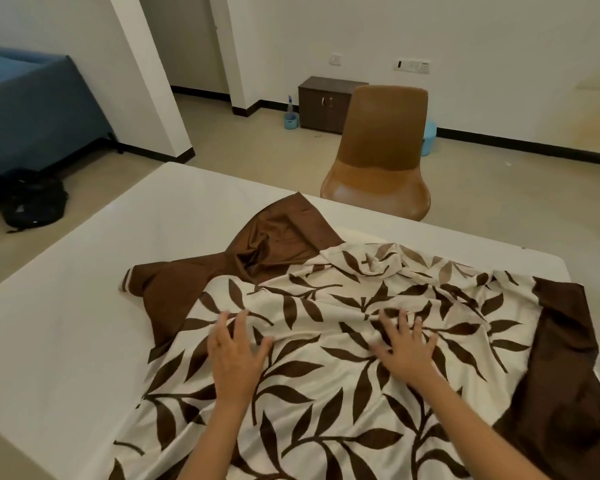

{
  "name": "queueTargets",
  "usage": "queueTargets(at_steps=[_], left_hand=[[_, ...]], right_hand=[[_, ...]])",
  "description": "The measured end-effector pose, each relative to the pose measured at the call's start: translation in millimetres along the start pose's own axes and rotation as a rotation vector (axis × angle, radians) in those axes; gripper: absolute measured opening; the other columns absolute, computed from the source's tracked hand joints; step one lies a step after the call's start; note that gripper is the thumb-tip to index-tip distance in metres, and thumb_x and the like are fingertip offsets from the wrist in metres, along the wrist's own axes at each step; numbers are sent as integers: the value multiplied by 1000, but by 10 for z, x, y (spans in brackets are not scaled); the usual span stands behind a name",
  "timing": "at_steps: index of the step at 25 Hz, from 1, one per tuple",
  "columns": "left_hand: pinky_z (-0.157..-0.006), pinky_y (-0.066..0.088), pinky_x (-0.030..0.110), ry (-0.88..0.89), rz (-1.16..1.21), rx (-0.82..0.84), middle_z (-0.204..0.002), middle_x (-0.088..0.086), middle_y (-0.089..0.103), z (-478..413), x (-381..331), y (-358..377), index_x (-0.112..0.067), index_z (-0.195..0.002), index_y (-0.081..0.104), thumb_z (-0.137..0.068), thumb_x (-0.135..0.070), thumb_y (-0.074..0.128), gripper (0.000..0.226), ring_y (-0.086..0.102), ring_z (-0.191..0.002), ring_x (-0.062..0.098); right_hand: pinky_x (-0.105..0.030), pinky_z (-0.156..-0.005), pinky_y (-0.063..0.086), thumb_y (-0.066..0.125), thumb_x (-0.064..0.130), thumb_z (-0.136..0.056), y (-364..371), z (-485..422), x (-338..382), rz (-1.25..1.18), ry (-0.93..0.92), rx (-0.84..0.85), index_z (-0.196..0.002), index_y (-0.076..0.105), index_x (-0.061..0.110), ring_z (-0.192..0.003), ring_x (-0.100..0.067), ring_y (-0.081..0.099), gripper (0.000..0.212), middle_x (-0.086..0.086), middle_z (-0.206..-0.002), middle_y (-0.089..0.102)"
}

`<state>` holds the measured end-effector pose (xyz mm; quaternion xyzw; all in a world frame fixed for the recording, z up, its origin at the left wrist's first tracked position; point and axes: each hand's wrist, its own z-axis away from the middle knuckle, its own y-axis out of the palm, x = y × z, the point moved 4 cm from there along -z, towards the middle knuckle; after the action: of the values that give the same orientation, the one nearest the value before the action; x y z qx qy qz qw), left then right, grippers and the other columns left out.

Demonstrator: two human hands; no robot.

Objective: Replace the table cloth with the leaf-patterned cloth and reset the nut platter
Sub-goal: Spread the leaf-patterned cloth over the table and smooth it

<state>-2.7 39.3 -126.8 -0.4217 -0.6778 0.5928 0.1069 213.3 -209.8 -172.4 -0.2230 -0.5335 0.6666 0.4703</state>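
Note:
The leaf-patterned cloth (pixel 326 341), cream with brown leaves and a plain brown border, lies rumpled and partly bunched over the near half of the white table (pixel 84 289). Its far corner is folded back, showing brown fabric. My left hand (pixel 234 351) lies flat on the cloth with fingers spread. My right hand (pixel 406 348) also presses flat on it, fingers spread, a little to the right. No nut platter is in view.
A brown chair (pixel 381 147) stands at the table's far side. Behind it are a small dark cabinet (pixel 326 102), a blue spray bottle in a tub (pixel 290 116) and a light blue bin. A blue sofa (pixel 28 109) and black bag (pixel 35 202) sit at the left.

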Motion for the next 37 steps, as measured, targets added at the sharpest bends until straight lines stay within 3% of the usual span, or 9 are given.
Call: queueTargets(at_steps=[4,9,12,15,19,22,26,32,37], left_hand=[[-112,18,56,-540,151,-70,-154,28,8,-418,376,40,-16,-147,20,-94,-48,45,67,13,-141,47],[-99,40,54,-1115,497,-101,-141,34,32,-458,871,-86,6,-143,18,-98,-29,45,62,43,-121,51],[-97,44,45,-1124,498,34,-120,30,56,-372,939,-44,13,-134,32,-95,-26,55,60,54,-116,44],[-94,48,45,-1046,604,272,-107,26,65,-395,839,50,6,-111,63,-92,-38,57,48,59,-106,41],[-72,51,35,-1025,851,505,-91,17,65,-380,590,102,-4,-113,63,-91,-37,60,40,60,-83,31],[-51,39,26,-1074,935,241,-69,8,50,-394,726,-65,-7,-112,60,-92,-31,58,32,43,-57,18],[-47,33,26,-1059,938,-159,-73,12,54,-514,1221,-466,-3,-97,61,-88,-26,64,26,40,-51,16],[-56,43,28,-1054,943,-93,-86,10,67,-480,1335,-472,-8,-90,60,-91,-25,58,18,52,-62,19],[-70,49,34,-1021,1073,235,-97,20,65,-281,937,200,-4,-102,61,-78,-11,66,26,56,-82,28]], right_hand=[[-66,-108,-11,18,89,-71,91,5,-96,49,-1,56,-138,-24,52,-143,-35,-22,88,3,-147,-36],[-69,-107,-6,30,88,-72,-209,-421,-388,-40,169,106,-146,-11,47,-144,-39,-17,95,-1,-159,-22],[-66,-110,8,49,66,-84,-413,-485,-160,-11,292,59,-151,7,32,-145,-41,-3,87,-11,-160,-3],[-44,-115,24,53,22,-93,-446,-372,529,-175,-68,-255,-149,24,22,-147,-24,10,63,-7,-159,10],[-34,-110,33,51,38,-94,-77,-137,1233,-309,-414,-63,-145,33,32,-134,-12,38,54,7,-144,42],[-27,-81,51,55,32,-93,-203,-219,1064,-140,-298,-271,-106,66,24,-85,-10,60,19,6,-92,66],[-30,-64,49,55,28,-93,-496,-306,413,-175,-13,-437,-76,56,22,-63,-10,53,18,9,-70,54],[-41,-86,46,53,10,-87,-539,-278,26,-31,232,-377,-101,53,7,-100,-33,52,15,-15,-106,56],[-24,-89,41,55,16,-92,-593,-137,962,-656,-202,-344,-124,51,11,-109,-16,51,32,1,-116,51]])
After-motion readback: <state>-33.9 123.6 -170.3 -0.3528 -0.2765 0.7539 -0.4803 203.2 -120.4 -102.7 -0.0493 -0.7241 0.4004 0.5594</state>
